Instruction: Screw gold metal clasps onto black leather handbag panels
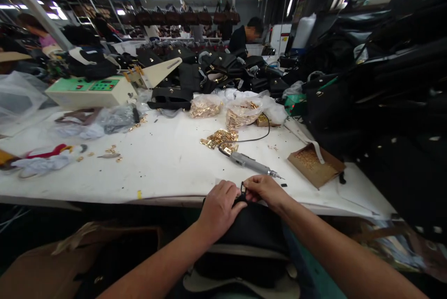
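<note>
A black bag [258,229] lies at the table's front edge, its pale-trimmed opening facing me. My left hand [219,206] is closed on the bag's upper edge, thumb stretched toward the right hand. My right hand [263,189] pinches a small black tab with a metal piece [243,188], which stands up between the two hands. How the tab joins the bag is hidden by my fingers. Just beyond my hands lies a grey electric screwdriver [249,163], bit pointing right, its cord curving back. A pile of gold metal fittings [223,139] sits behind it.
Plastic bags of fittings [206,105] stand at the back, before heaped black bags [223,66]. A cardboard tray of tiny gold parts [314,164] is at right. A control box [92,91] stands at left. Black material [401,150] crowds the right side. A person [240,38] is across the table.
</note>
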Motion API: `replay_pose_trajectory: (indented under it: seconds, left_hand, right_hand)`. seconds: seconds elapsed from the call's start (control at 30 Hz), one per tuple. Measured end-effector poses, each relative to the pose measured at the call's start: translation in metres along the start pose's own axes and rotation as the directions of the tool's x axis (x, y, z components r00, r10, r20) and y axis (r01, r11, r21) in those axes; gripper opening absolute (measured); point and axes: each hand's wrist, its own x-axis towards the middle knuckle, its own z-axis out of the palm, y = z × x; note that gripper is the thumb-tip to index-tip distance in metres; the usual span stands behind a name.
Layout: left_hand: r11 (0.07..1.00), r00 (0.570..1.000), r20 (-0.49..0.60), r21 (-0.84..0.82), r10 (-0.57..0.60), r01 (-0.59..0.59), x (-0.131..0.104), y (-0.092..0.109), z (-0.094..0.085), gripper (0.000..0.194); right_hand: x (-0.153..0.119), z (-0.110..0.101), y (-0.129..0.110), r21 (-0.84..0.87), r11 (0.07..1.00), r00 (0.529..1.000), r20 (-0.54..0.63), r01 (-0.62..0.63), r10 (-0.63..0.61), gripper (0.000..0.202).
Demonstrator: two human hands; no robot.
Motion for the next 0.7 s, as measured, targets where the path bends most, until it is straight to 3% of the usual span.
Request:
replay_pose_trajectory:
  seconds: [0.1, 0.17, 0.3, 0.4, 0.7]
  left_hand:
    - [0.991, 0.993, 0.053, 0.075, 0.106, -0.11, 0.007, -0.01, -0.004, 0.005]
    - [0.981, 0.983, 0.117, 0.116, 0.14, -0.153, 0.01, -0.015, -0.007, 0.008]
    - [0.966, 0.949, 0.281, 0.173, 0.14, -0.194, 0.011, -0.017, -0.014, 0.023]
    - [0.955, 0.938, 0.329, 0.227, 0.109, -0.19, 0.011, -0.013, -0.015, 0.027]
    - [0.954, 0.942, 0.313, 0.227, 0.117, -0.194, 0.011, -0.014, -0.014, 0.029]
  right_hand:
    - [0.014, -0.001, -0.004, -0.02, 1.0, 1.0, -0.015, -0.016, 0.016, 0.031]
    - [0.021, -0.002, -0.007, -0.052, 0.998, 0.999, -0.026, -0.031, 0.03, 0.026]
    - [0.028, 0.0, -0.008, -0.146, 0.987, 0.997, -0.059, -0.065, 0.057, 0.019]
    - [0.03, 0.004, -0.008, -0.242, 0.967, 0.993, -0.103, -0.083, 0.06, 0.017]
    - [0.027, 0.008, -0.013, -0.608, 0.791, 0.959, -0.18, 0.068, -0.221, 0.015]
